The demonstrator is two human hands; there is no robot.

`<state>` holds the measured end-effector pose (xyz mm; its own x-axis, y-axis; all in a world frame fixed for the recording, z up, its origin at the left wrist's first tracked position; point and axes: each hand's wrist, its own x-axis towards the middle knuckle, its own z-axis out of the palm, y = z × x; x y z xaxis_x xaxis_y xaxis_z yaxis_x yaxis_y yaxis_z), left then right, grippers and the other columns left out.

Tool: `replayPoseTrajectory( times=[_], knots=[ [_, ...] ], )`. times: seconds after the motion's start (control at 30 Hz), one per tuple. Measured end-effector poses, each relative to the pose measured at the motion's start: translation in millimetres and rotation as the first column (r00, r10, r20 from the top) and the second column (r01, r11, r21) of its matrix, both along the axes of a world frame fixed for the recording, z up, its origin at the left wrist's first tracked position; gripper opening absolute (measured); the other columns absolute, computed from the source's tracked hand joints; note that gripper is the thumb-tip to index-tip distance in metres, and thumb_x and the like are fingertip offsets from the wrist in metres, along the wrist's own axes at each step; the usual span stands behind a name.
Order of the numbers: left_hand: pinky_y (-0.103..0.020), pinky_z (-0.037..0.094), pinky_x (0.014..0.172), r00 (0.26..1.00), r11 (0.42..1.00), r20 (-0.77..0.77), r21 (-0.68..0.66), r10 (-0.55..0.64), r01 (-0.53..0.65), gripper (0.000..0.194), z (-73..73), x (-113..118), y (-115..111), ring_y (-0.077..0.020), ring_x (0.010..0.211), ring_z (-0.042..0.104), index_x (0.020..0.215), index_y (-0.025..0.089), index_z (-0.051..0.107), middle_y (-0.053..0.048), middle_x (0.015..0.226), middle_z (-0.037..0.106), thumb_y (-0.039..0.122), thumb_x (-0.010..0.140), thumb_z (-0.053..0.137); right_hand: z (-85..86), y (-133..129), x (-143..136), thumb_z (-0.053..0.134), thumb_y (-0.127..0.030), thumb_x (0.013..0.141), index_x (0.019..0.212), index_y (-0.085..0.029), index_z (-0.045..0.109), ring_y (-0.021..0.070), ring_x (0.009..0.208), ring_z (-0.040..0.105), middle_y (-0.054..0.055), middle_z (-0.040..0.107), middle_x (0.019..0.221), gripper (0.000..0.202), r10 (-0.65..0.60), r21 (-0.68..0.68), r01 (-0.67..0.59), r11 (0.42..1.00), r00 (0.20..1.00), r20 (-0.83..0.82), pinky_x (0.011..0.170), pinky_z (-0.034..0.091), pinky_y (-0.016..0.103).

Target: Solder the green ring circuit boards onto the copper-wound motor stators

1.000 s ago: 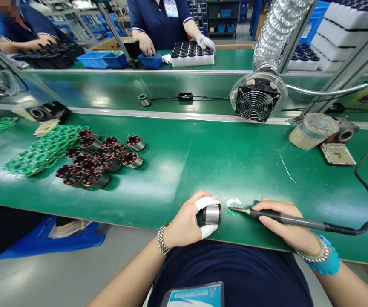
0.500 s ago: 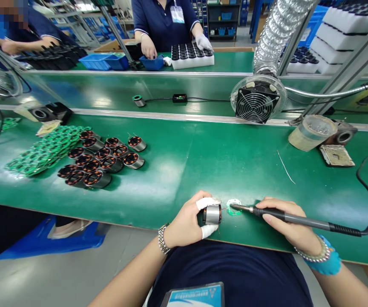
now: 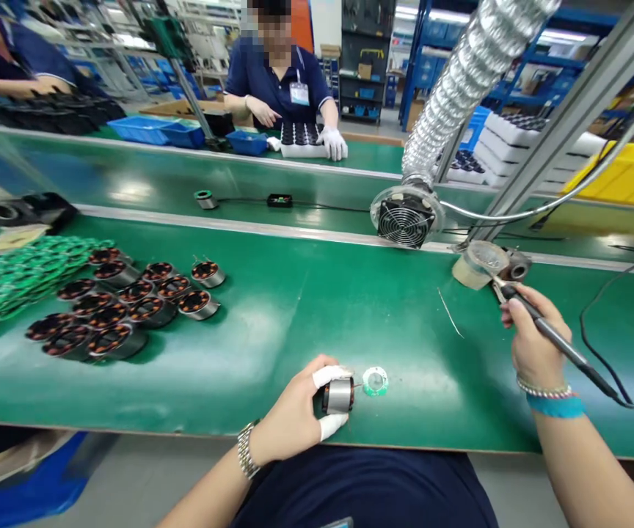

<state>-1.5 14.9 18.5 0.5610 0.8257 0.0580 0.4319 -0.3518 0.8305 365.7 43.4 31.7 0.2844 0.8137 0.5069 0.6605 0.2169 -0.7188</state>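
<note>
My left hand (image 3: 300, 407), with white covers on thumb and finger, grips a motor stator (image 3: 340, 396) lying on its side on the green bench. Just right of the stator, a thin lead reaches toward a small ring-shaped circuit board (image 3: 375, 382) lying flat. My right hand (image 3: 540, 334) is wrapped round a soldering iron (image 3: 556, 339) over the right side of the bench. The iron's tip is beside a translucent tub (image 3: 474, 268); whether it touches the rim or the sponge area, I cannot tell.
Several copper-wound stators (image 3: 113, 337) stand on the left beside stacked green circuit boards (image 3: 36, 271). A solder wire (image 3: 450, 314) lies right of centre. A fan (image 3: 405, 222) with a foil duct (image 3: 449, 81) hangs at the divider. Across it, a co-worker (image 3: 278, 88) handles a white tray (image 3: 300, 150).
My right hand has carried the soldering iron from the ring board up and right to the tub. The left hand still holds the stator. The view has tilted up and shifted right.
</note>
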Motion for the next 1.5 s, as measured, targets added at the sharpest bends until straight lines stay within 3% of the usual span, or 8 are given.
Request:
replayPoseTrajectory(
  times=[0.17, 0.43, 0.63, 0.83, 0.97, 1.13, 1.3, 1.5],
  knots=[
    [-0.031, 0.048, 0.076, 1.000, 1.000, 0.005, 0.025, 0.000, -0.001, 0.044, 0.0, 0, 0, -0.0171, 0.085, 0.055, 0.106, 0.023, 0.053, -0.004, 0.098, 0.053, 0.008, 0.065, 0.059, 21.9, 33, 22, 0.061, -0.029, 0.078, 0.103, -0.020, 0.063, 0.0255, 0.107, 0.053, 0.010, 0.061, 0.109, 0.027, -0.092, 0.017, 0.091, 0.996, 0.993, 0.080, 0.094, 0.037, 0.030],
    [-0.033, 0.047, 0.078, 1.000, 1.000, 0.024, 0.026, 0.010, -0.010, 0.045, -3.1, -2, -1, -0.0179, 0.087, 0.056, 0.106, 0.022, 0.053, -0.005, 0.101, 0.052, 0.010, 0.064, 0.063, 18.1, -14, -41, 0.051, -0.028, 0.087, 0.104, -0.021, 0.054, 0.0142, 0.060, 0.063, 0.000, 0.063, 0.067, 0.018, 0.122, -0.099, -0.120, 0.988, 0.993, 0.005, 0.063, 0.053, 0.026],
    [-0.034, 0.047, 0.082, 0.989, 0.997, 0.136, -0.065, 0.060, -0.051, 0.046, -4.5, 0, -3, -0.0196, 0.092, 0.057, 0.107, 0.020, 0.049, -0.006, 0.103, 0.055, 0.014, 0.065, 0.067, 2.4, -54, -100, 0.052, -0.015, 0.085, 0.113, -0.021, 0.048, 0.0191, 0.110, 0.056, 0.009, 0.060, 0.117, 0.029, 0.686, -0.276, -0.637, 0.720, 0.713, 0.144, 0.094, 0.046, 0.034],
    [-0.038, 0.046, 0.086, 0.992, 0.994, 0.106, -0.085, 0.072, -0.063, 0.047, -9.1, 7, -6, -0.0219, 0.095, 0.058, 0.105, 0.020, 0.049, -0.007, 0.103, 0.059, 0.022, 0.064, 0.073, 2.1, -51, -118, 0.055, -0.015, 0.083, 0.099, -0.021, 0.054, 0.0174, 0.083, 0.064, 0.006, 0.065, 0.088, 0.017, 0.547, -0.170, -0.522, 0.835, 0.819, 0.172, 0.077, 0.053, 0.028],
    [-0.045, 0.038, 0.095, 0.988, 0.986, -0.011, 0.071, 0.152, -0.151, 0.047, -10.3, 7, -9, -0.0275, 0.110, 0.050, 0.104, 0.021, 0.054, -0.010, 0.116, 0.055, 0.024, 0.062, 0.075, -5.1, -52, -141, 0.054, -0.021, 0.084, 0.098, -0.022, 0.049, 0.0120, 0.058, 0.060, 0.000, 0.056, 0.074, 0.015, 0.409, -0.184, -0.428, 0.885, 0.902, -0.136, 0.056, 0.054, 0.024],
    [-0.044, 0.043, 0.090, 0.982, 0.979, -0.030, 0.085, 0.188, -0.185, 0.051, -14.3, 4, -11, -0.0263, 0.103, 0.054, 0.105, 0.020, 0.051, -0.009, 0.109, 0.058, 0.025, 0.061, 0.076, -2.2, -51, -167, 0.056, -0.028, 0.084, 0.108, -0.027, 0.039, 0.0090, 0.052, 0.060, 0.001, 0.053, 0.096, 0.029, 0.346, -0.154, -0.581, 0.799, 0.654, -0.672, 0.045, 0.054, 0.024],
    [-0.044, 0.042, 0.093, 0.987, 0.979, 0.057, 0.127, 0.153, -0.159, 0.058, -15.9, -1, -13, -0.0259, 0.108, 0.052, 0.115, 0.019, 0.048, -0.012, 0.116, 0.056, 0.025, 0.063, 0.075, 9.1, -48, -164, 0.057, -0.025, 0.084, 0.104, -0.024, 0.043, 0.0083, 0.059, 0.059, 0.007, 0.056, 0.108, 0.025, 0.390, -0.128, -0.756, 0.642, 0.466, -0.794, 0.054, 0.051, 0.024],
    [-0.040, 0.045, 0.092, 0.985, 0.960, 0.168, 0.278, -0.023, -0.025, 0.011, -15.0, -11, -14, -0.0225, 0.110, 0.053, 0.080, 0.022, 0.067, -0.009, 0.116, 0.057, 0.013, 0.076, 0.062, 6.0, -47, -159, 0.058, -0.025, 0.084, 0.106, -0.023, 0.044, 0.0100, 0.065, 0.057, 0.005, 0.060, 0.098, 0.026, 0.391, -0.148, -0.791, 0.594, 0.445, -0.805, 0.057, 0.048, 0.024]
  ],
)
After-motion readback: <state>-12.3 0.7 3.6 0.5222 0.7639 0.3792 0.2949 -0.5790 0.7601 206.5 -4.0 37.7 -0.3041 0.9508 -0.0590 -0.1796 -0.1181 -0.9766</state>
